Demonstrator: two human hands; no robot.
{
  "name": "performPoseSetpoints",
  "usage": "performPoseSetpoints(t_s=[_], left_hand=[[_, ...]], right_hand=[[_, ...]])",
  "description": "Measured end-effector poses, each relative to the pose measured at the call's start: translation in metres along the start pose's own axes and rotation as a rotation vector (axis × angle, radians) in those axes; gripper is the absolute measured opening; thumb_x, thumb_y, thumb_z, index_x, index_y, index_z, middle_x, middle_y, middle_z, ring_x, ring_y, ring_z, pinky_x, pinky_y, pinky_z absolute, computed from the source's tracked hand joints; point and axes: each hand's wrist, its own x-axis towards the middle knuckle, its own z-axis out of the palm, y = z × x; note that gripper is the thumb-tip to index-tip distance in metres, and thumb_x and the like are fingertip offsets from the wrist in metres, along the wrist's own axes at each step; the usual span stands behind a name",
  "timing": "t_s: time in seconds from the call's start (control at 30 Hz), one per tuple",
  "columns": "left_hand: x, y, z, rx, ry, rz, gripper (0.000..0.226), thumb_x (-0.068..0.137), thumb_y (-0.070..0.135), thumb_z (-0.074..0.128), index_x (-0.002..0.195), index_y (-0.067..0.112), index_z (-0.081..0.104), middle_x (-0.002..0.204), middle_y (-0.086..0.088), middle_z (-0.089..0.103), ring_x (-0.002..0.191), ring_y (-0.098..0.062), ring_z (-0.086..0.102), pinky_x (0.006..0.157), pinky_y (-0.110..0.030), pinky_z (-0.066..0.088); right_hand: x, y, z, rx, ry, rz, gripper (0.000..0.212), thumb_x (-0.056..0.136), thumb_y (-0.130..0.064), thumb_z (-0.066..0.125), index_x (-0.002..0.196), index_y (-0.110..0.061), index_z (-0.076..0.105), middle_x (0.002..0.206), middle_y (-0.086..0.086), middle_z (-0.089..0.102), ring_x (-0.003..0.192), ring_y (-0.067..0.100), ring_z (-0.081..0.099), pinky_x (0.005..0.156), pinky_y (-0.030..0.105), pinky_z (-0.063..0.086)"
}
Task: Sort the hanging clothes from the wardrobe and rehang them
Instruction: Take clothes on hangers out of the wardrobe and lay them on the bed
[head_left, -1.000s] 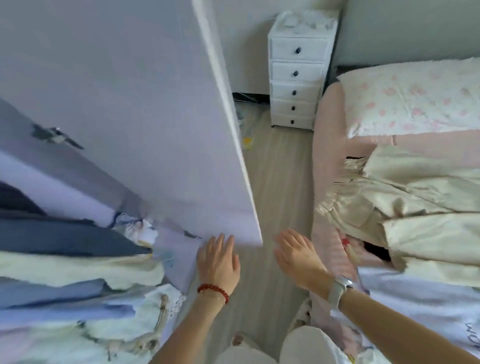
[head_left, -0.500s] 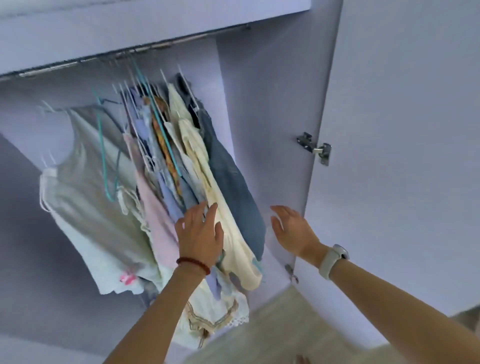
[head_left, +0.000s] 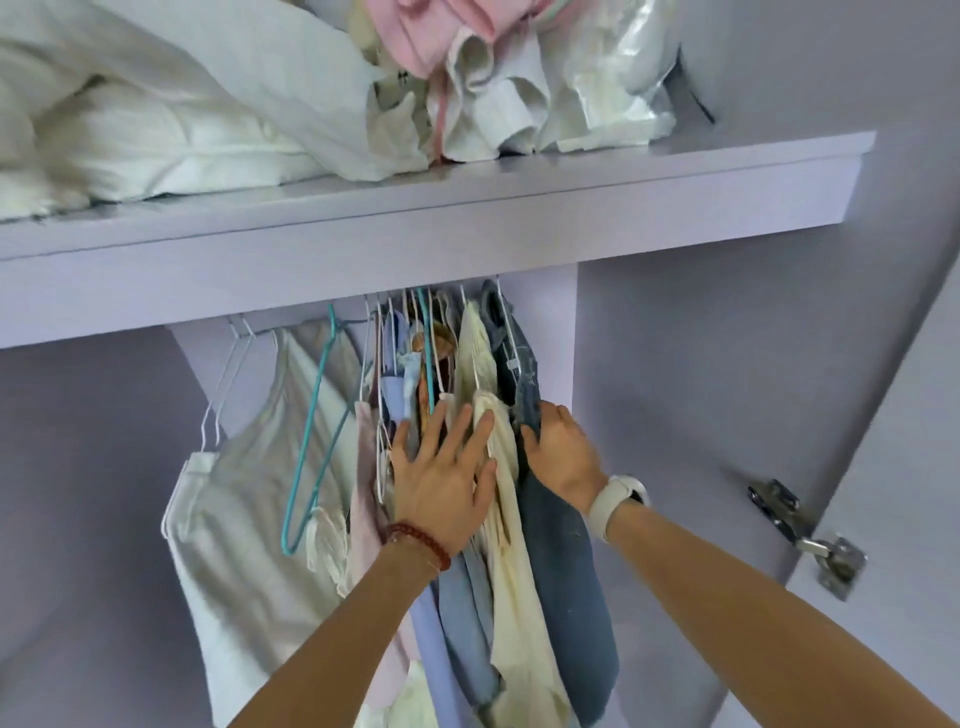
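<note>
The left hand (head_left: 441, 493) is pressing flat against the packed hanging clothes (head_left: 467, 597), its fingers (head_left: 457, 431) spread wide and straight across the blue and cream fabric, gripping nothing. The right hand (head_left: 558, 452) is lying against the right edge of the bunch, its fingers curling round the dark blue denim garment (head_left: 561, 582) at the end of the row. The 2 hands are flanking a cream garment (head_left: 519, 597). A red bead bracelet (head_left: 415, 535) is circling the left wrist and a white watch (head_left: 615, 501) the right. The clothes are hanging on thin hangers beneath the lilac shelf (head_left: 415, 228). To the left, a teal hanger (head_left: 311, 441) and a white top (head_left: 249, 519) are hanging apart. White bedding (head_left: 156, 114) is lying on the shelf. A metal hinge (head_left: 810, 535) is showing on the door at right.
</note>
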Motion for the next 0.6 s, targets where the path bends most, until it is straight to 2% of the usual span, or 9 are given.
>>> performPoseSetpoints(t_s=[0.07, 0.2, 0.3, 0.5, 0.6], left_hand=[[0.002, -0.001, 0.006, -0.020, -0.002, -0.032, 0.046, 0.089, 0.033, 0.034, 0.125, 0.017, 0.058, 0.131, -0.007, 0.056, 0.126, -0.026, 0.047, 0.101, -0.057, 0.033], [0.002, -0.004, 0.017, 0.001, 0.054, -0.040, 0.045, 0.089, 0.033, 0.035, 0.124, 0.015, 0.058, 0.133, -0.008, 0.053, 0.128, -0.024, 0.045, 0.103, -0.055, 0.030], [0.002, -0.003, 0.021, 0.000, 0.064, -0.048, 0.045, 0.089, 0.031, 0.035, 0.125, 0.015, 0.058, 0.134, -0.009, 0.052, 0.128, -0.024, 0.045, 0.104, -0.055, 0.031], [0.003, -0.005, 0.022, -0.007, 0.060, -0.074, 0.045, 0.088, 0.029, 0.035, 0.122, 0.012, 0.060, 0.131, -0.009, 0.055, 0.125, -0.024, 0.048, 0.104, -0.055, 0.031], [0.002, -0.006, 0.022, -0.011, 0.040, -0.091, 0.047, 0.088, 0.030, 0.034, 0.123, 0.010, 0.059, 0.132, -0.010, 0.054, 0.125, -0.024, 0.048, 0.104, -0.055, 0.031]], right_hand=[[0.012, 0.008, -0.002, -0.047, 0.025, -0.008, 0.032, 0.097, -0.019, 0.038, 0.125, -0.004, 0.043, 0.121, 0.017, 0.049, 0.102, 0.035, 0.053, 0.079, 0.039, 0.044], [0.038, 0.012, -0.015, -0.175, 0.084, -0.022, 0.030, 0.098, -0.025, 0.037, 0.117, -0.003, 0.044, 0.106, 0.016, 0.058, 0.090, 0.037, 0.057, 0.063, 0.034, 0.038], [0.054, 0.005, -0.017, -0.232, 0.071, -0.033, 0.030, 0.099, -0.027, 0.034, 0.111, -0.001, 0.044, 0.097, 0.019, 0.064, 0.087, 0.038, 0.059, 0.061, 0.033, 0.034], [0.055, 0.003, -0.033, -0.128, 0.235, 0.021, 0.030, 0.099, -0.025, 0.033, 0.103, 0.001, 0.048, 0.094, 0.023, 0.062, 0.086, 0.040, 0.057, 0.062, 0.034, 0.033], [0.040, 0.015, -0.046, -0.083, 0.286, 0.030, 0.028, 0.098, -0.024, 0.034, 0.097, 0.000, 0.047, 0.086, 0.022, 0.061, 0.080, 0.041, 0.057, 0.061, 0.034, 0.031]])
